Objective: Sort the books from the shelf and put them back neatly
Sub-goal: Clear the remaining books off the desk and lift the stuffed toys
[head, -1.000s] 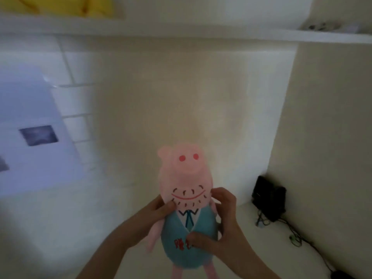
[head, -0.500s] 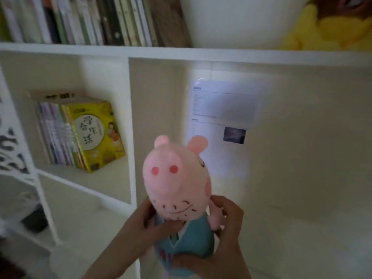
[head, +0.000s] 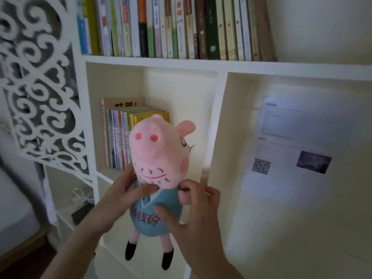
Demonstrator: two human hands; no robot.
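Plush pig (head: 159, 158): centre of frame, upright, pink head, teal body with red characters, two legs with black feet hanging free.
Left hand (head: 122, 193): lower centre-left, grips plush at neck, thumb across the front below the mouth.
Right hand (head: 196, 208): lower centre-right, holds plush body, thumb on teal front, fingers curled at its arm.
Top-shelf books (head: 173, 27): upper frame, upright row, spines out.
Lower books (head: 118, 137): mid-left compartment, upright, partly hidden behind plush head.
White shelf (head: 219, 66): board under top row.
Printed sheet (head: 289, 150): right compartment back wall, QR code, dark photo.
Scrollwork panel (head: 40, 87): left edge, white.
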